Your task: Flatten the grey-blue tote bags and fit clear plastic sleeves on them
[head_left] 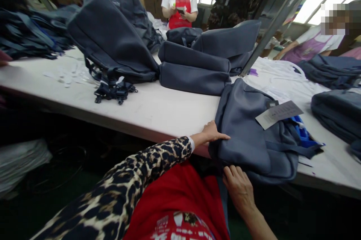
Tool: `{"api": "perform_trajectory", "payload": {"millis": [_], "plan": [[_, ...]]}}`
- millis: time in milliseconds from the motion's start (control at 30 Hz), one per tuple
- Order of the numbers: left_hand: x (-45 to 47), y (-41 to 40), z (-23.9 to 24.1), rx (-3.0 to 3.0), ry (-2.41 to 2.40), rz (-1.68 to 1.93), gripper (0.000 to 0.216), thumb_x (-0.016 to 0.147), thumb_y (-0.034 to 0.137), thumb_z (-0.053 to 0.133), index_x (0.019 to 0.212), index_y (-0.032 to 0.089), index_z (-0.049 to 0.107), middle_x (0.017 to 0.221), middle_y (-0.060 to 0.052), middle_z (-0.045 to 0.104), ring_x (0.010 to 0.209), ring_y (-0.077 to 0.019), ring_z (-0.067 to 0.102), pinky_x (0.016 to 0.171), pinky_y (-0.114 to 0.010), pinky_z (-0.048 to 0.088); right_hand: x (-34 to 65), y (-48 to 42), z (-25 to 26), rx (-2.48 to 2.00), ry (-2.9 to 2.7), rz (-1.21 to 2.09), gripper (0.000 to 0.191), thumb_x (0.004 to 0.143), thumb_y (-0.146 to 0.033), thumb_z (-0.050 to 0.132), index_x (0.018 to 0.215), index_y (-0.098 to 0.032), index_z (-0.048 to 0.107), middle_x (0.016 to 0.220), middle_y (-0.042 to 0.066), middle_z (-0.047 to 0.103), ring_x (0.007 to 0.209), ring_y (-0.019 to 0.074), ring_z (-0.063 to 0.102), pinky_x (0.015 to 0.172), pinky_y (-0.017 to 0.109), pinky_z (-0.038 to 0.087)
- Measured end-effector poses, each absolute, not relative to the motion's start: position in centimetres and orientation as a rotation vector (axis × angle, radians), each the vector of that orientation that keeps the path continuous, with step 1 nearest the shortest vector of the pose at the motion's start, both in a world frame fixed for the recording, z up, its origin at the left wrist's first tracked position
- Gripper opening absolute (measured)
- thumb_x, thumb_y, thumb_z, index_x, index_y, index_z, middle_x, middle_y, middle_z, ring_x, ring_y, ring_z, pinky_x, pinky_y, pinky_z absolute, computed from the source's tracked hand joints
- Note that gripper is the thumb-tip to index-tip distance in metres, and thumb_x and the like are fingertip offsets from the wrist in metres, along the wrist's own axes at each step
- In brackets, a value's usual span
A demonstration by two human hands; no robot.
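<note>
A grey-blue backpack (248, 135) lies flat at the near edge of the white table (158, 112), partly overhanging it. A grey paper tag (279, 114) and blue straps (303, 135) lie on its right side. My left hand (211, 133), in a leopard-print sleeve, grips the bag's left edge with thumb and fingers closed on the fabric. My right hand (238, 187) holds the bag's lower edge below the table rim, fingers curled on it.
Several more grey backpacks (194, 67) are piled across the table, with a tall stack (113, 37) at the left. A slanted metal post (279, 18) rises behind. One person in a red apron (180, 3) stands opposite; another person (318, 41) works at the right.
</note>
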State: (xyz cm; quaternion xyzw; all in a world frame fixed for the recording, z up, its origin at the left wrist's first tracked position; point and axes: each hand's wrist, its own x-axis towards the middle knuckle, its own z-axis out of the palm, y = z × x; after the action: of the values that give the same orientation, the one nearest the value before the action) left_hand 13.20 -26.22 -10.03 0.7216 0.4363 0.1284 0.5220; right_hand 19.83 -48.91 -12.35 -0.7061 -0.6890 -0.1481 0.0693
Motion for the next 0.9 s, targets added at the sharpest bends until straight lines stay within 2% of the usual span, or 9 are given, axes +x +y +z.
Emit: {"api": "perform_trajectory", "payload": {"millis": [133, 267, 333, 433, 533, 633, 700, 767, 900], "plan": [[13.9, -25.1, -9.5, 1.62, 0.944, 0.211, 0.07, 0.051, 0.033, 0.087, 0.11, 0.006, 0.061, 0.112, -0.018, 0.068, 0.103, -0.0343, 0.065, 0.083, -0.036, 0.053, 19.5, -51.9, -13.5, -2.032, -1.617, -0.104, 0.022, 0.095, -0.039, 0.051, 0.094, -0.02, 0.062, 0.086, 0.006, 0.061, 0.083, 0.0228, 0.055, 0.078, 0.036, 0.043], [13.9, -24.7, -10.4, 1.476, 0.879, 0.195, 0.055, 0.057, 0.027, 0.082, 0.104, 0.006, 0.064, 0.097, -0.015, 0.072, 0.085, -0.0293, 0.068, 0.064, -0.032, 0.054, 17.8, -56.5, -15.9, -1.974, -0.598, 0.519, 0.048, 0.078, -0.065, 0.064, 0.09, -0.018, 0.062, 0.08, 0.005, 0.065, 0.074, 0.0223, 0.061, 0.073, 0.037, 0.049], [14.0, -24.9, -10.8, 1.411, 0.837, 0.208, 0.054, 0.055, 0.025, 0.083, 0.102, 0.005, 0.065, 0.094, -0.014, 0.073, 0.084, -0.0281, 0.068, 0.063, -0.031, 0.054, 16.6, -57.2, -16.7, -1.728, -0.19, 0.894, 0.06, 0.071, -0.072, 0.066, 0.094, -0.017, 0.062, 0.082, 0.007, 0.069, 0.076, 0.0247, 0.065, 0.073, 0.039, 0.052], [14.2, -26.3, -11.2, 1.319, 0.746, 0.254, 0.051, 0.054, 0.022, 0.083, 0.1, 0.008, 0.067, 0.096, -0.012, 0.073, 0.086, -0.0256, 0.068, 0.072, -0.031, 0.055, 15.3, -55.6, -16.3, -1.228, 0.059, 1.156, 0.073, 0.067, -0.077, 0.067, 0.109, -0.017, 0.061, 0.106, 0.014, 0.071, 0.102, 0.03, 0.066, 0.09, 0.044, 0.052], [14.1, -28.4, -11.6, 1.238, 0.673, 0.321, 0.053, 0.055, 0.021, 0.082, 0.104, 0.009, 0.067, 0.105, -0.011, 0.072, 0.094, -0.0241, 0.067, 0.082, -0.031, 0.053, 14.9, -53.3, -14.5, -0.988, 0.205, 1.175, 0.073, 0.071, -0.078, 0.062, 0.109, -0.016, 0.064, 0.116, 0.016, 0.069, 0.115, 0.0273, 0.061, 0.099, 0.041, 0.05], [13.6, -30.2, -12.0, 1.165, 0.631, 0.363, 0.057, 0.056, 0.021, 0.082, 0.109, 0.01, 0.065, 0.11, -0.011, 0.071, 0.097, -0.0226, 0.065, 0.086, -0.03, 0.052, 15.0, -52.8, -13.0, -0.986, 0.351, 1.016, 0.056, 0.069, -0.062, 0.076, 0.103, -0.019, 0.066, 0.107, 0.011, 0.072, 0.099, 0.0236, 0.069, 0.088, 0.035, 0.057], [13.3, -30.9, -12.1, 1.12, 0.624, 0.356, 0.059, 0.055, 0.023, 0.083, 0.11, 0.011, 0.064, 0.108, -0.01, 0.071, 0.094, -0.0212, 0.066, 0.084, -0.029, 0.053, 15.1, -53.4, -12.6, -1.06, 0.385, 0.86, 0.05, 0.063, -0.045, 0.086, 0.102, -0.021, 0.066, 0.098, 0.005, 0.074, 0.08, 0.021, 0.072, 0.071, 0.031, 0.059], [13.1, -31.1, -12.1, 1.078, 0.638, 0.316, 0.06, 0.054, 0.027, 0.084, 0.109, 0.012, 0.064, 0.103, -0.01, 0.072, 0.086, -0.02, 0.066, 0.078, -0.029, 0.054, 15.4, -54.2, -12.4, -1.148, 0.367, 0.741, 0.049, 0.057, -0.037, 0.089, 0.098, -0.021, 0.067, 0.09, 0.002, 0.075, 0.066, 0.0189, 0.07, 0.058, 0.028, 0.057], [13.5, -30.9, -11.9, 0.976, 0.665, 0.121, 0.058, 0.058, 0.042, 0.083, 0.102, 0.009, 0.066, 0.086, -0.011, 0.072, 0.065, -0.0212, 0.065, 0.063, -0.036, 0.055, 16.4, -55.3, -11.6, -1.218, 0.276, 0.645, 0.04, 0.058, -0.04, 0.088, 0.087, -0.019, 0.069, 0.079, 0.0, 0.074, 0.06, 0.0174, 0.067, 0.056, 0.029, 0.055]]}}
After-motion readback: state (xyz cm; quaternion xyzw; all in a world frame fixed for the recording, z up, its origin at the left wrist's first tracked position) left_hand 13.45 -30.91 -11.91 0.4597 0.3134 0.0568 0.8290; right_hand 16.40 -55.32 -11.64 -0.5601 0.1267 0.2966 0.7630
